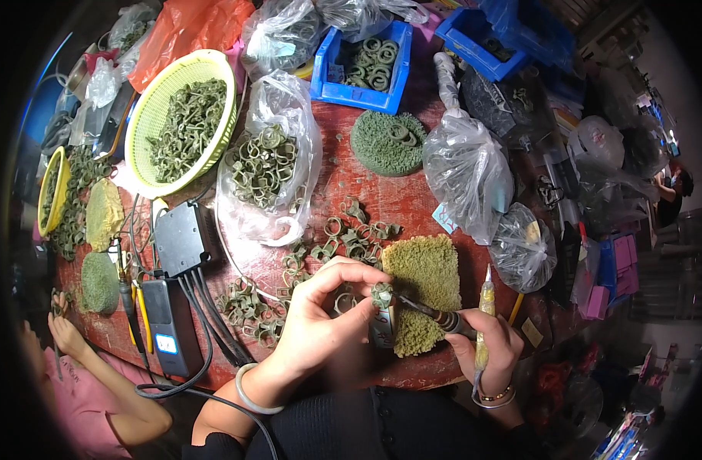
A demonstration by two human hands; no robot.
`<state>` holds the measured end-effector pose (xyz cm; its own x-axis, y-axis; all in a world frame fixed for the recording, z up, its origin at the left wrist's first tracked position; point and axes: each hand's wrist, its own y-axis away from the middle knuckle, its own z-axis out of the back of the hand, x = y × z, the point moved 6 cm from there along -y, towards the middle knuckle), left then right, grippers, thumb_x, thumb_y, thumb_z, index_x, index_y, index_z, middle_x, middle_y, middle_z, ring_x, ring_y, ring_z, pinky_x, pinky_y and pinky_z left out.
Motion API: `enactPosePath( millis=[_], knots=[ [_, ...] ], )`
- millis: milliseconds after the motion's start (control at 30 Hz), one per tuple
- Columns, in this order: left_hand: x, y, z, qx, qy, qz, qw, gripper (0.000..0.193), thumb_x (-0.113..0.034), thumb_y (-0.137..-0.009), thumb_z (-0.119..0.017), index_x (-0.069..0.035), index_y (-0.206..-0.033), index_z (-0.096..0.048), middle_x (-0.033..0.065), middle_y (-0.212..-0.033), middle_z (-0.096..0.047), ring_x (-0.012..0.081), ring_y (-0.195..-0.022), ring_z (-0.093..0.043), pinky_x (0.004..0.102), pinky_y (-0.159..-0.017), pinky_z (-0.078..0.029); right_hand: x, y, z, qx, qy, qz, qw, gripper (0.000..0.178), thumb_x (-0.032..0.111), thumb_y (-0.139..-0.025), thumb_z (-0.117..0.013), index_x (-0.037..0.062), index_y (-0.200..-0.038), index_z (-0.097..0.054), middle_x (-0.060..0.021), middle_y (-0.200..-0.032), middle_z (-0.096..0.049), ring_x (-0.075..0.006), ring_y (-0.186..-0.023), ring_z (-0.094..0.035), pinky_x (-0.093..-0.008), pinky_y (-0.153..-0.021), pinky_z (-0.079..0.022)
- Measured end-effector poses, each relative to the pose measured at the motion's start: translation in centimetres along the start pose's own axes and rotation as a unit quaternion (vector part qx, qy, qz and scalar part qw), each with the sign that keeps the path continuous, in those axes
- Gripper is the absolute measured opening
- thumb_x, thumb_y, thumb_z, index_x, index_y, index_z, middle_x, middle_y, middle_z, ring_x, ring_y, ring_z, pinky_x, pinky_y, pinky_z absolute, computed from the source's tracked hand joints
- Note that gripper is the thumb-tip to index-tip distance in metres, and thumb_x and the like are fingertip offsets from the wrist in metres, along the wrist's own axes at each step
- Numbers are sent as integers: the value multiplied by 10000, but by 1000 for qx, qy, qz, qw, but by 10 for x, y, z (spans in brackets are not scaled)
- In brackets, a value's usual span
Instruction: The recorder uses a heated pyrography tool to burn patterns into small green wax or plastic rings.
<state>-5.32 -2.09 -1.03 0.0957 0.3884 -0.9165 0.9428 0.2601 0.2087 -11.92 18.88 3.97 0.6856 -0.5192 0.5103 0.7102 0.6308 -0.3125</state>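
"Red tabletop (335,165), scuffed. What's on it?"

"Going down in size: a yellow basket (136,142) heaped with greenish pieces, then a mossy-coloured porous block (435,264)"

"And the hands?"

"Left hand (328,314): thumb and forefinger nearly together, pinching one small piece. Right hand (495,349): curled round two tools, a dark-tipped tool (447,318) aimed left at that piece and a yellow-stained pen tool (485,310) pointing away from the person. I can't tell whether the dark tip touches"

"What does the small piece (382,294) look like?"

"Dull green, knobbly on top, held at the block's left edge. Its knobbly end faces up; fingers hide the rest, so I can't tell its long axis"

"Any writing?"

"Just a pale sticker (165,343) on the black box (170,307) at left, its marks too small to read"
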Motion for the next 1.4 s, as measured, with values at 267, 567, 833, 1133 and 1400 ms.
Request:
enactPosePath(
  millis=[267, 567, 833, 1133, 1400],
  knots=[
    [-2, 0, 0, -5, -16, 2, 1000, 243, 84, -858, -615, 20, -1092, -626, 69, -1124, -515, 75, -629, -577, 193, -509, -476, 1, -1, 0, 2, -4, 0, 1000, 337, 283, -823, -769, 11, -980, -646, -98, -795, -677, -258, -640, -625, -336, -591, -487],
    [-5, 0, -2, -10, -12, 10, 1000, 248, 58, -850, -578, -5, -1079, -652, 27, -1044, -536, 63, -797, -555, 188, -623, -491, 0, -2, 0, -13, -22, 3, 1000, 313, 259, -803, -788, 34, -977, -656, -77, -784, -676, -241, -637, -632, -332, -584, -499],
    [-5, 1, -1, 1, 0, 6, 1000, 260, 82, -835, -571, -11, -1063, -656, 45, -1076, -531, 79, -838, -564, 196, -625, -509, -13, -5, 16, -31, 30, -45, 998, 320, 114, -725, -832, 21, -962, -637, -119, -817, -674, -282, -702, -661, -353, -625, -518],
    [-8, -1, -2, 27, 287, 58, 956, 413, -24, -860, -656, -34, -1242, -498, 98, -1104, -589, 135, -826, -610, 198, -519, -431, -20, -5, 6, 11, 60, -66, 996, 350, 95, -716, -834, 30, -989, -624, -151, -808, -636, -326, -701, -634, -375, -606, -505],
    [-36, 0, 10, -95, -353, -279, 888, 142, -26, -832, -710, -9, -959, -648, 81, -807, -629, 162, -629, -582, 283, -570, -463, -15, -7, 14, -48, 32, -37, 998, 340, 83, -719, -827, 24, -983, -622, -134, -818, -653, -308, -711, -645, -363, -629, -512]
  ],
)
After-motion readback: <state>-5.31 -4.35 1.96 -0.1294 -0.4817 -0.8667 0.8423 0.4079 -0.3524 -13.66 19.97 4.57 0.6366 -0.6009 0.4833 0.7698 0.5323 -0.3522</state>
